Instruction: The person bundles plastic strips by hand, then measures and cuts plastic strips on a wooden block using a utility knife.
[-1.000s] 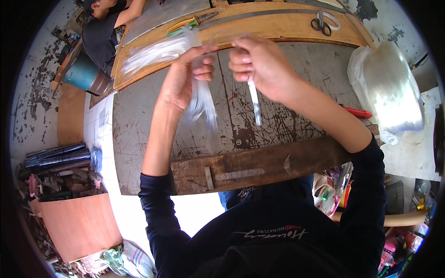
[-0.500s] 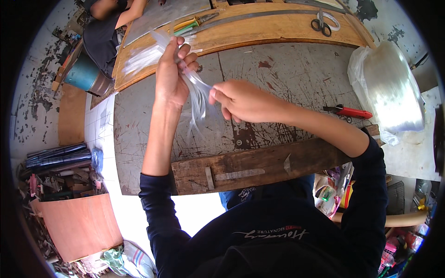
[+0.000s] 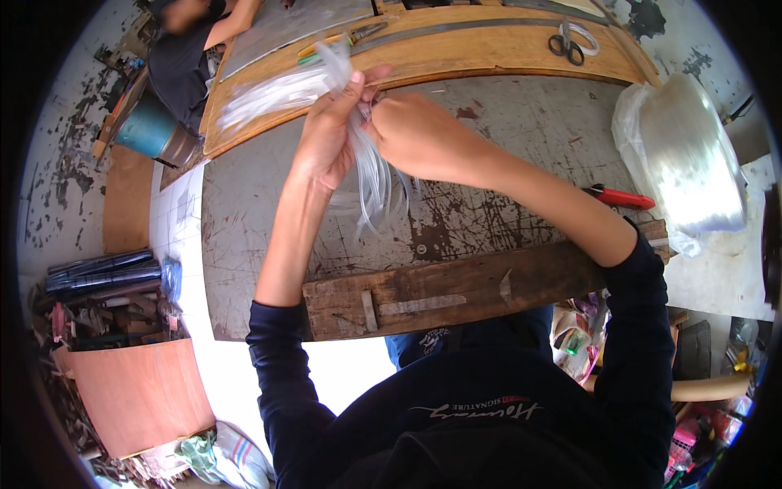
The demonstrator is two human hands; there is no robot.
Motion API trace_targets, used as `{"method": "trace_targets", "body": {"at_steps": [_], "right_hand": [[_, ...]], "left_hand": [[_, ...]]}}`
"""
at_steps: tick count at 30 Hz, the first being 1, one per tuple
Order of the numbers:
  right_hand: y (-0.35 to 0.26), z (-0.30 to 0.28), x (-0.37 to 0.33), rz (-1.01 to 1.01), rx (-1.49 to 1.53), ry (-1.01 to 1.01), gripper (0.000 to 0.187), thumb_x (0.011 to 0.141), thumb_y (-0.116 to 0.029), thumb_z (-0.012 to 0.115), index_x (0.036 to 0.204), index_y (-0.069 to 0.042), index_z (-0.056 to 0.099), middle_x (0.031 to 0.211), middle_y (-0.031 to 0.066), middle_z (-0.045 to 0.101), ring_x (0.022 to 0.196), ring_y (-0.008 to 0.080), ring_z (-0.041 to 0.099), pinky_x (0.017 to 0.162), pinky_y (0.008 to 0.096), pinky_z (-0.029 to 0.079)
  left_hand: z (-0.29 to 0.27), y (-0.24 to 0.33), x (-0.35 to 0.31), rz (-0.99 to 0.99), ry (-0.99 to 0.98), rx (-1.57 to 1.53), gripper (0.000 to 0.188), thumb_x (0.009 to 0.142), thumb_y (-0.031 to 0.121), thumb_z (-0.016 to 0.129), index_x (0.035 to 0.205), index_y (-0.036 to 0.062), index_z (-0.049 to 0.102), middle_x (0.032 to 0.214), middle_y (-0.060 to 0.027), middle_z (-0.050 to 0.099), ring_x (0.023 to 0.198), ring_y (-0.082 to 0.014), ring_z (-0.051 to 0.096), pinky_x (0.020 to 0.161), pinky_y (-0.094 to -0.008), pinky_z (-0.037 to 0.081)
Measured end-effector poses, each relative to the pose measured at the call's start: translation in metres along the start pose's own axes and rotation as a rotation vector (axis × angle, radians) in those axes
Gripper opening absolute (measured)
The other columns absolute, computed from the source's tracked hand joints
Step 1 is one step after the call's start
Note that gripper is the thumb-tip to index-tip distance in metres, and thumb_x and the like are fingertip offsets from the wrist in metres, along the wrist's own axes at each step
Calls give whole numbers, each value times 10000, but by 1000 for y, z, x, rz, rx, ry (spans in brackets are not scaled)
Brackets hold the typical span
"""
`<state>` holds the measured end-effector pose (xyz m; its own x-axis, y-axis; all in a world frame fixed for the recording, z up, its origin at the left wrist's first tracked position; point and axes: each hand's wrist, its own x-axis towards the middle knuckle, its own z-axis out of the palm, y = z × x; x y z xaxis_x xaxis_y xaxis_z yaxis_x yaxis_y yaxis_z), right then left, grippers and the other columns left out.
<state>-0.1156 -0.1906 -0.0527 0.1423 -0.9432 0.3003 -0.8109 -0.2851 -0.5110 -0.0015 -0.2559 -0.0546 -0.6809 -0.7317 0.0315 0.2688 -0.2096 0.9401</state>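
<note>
A bundle of clear plastic strips [image 3: 372,183] hangs from my left hand [image 3: 330,134], which is closed round its upper part. Its short top ends stick up blurred above my thumb. My right hand [image 3: 411,134] is closed against the bundle beside the left fingers; its fingertips are hidden, and I cannot make out exactly what they pinch. The loose lower ends dangle over the scratched grey tabletop [image 3: 269,220]. More clear strips [image 3: 273,94] lie in a pile on the wooden board [image 3: 456,57], just beyond my left hand.
Pliers [image 3: 366,33], black-handled scissors [image 3: 566,47] and a roll of white tape [image 3: 588,37] lie on the board. At the right are a red-handled cutter [image 3: 623,197] and a big clear plastic roll [image 3: 688,155]. A wooden plank [image 3: 440,293] edges the near side. Another person [image 3: 183,65] is at far left.
Both hands have shifted, the left one rightward with the bundle. My right hand has come up from the strips' side to meet the left at the grip.
</note>
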Motion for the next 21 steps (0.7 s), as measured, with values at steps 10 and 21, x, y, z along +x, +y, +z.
{"method": "trace_targets", "body": {"at_steps": [10,21], "right_hand": [[-14,-14,21,83,46,-291,378,877,-287,469,712,37,571,605,167,573,545,216,601,505,338,471],[21,-12,103,86,399,-510,210,848,-158,460,880,49,482,684,79,523,603,151,592,560,262,524]], "left_hand": [[-21,1,7,75,141,-278,166,893,189,446,839,36,477,760,-33,477,702,-116,463,645,-240,429],[-129,60,54,280,111,-398,243,916,267,398,826,57,480,782,-49,425,781,-133,431,741,-259,399]]}}
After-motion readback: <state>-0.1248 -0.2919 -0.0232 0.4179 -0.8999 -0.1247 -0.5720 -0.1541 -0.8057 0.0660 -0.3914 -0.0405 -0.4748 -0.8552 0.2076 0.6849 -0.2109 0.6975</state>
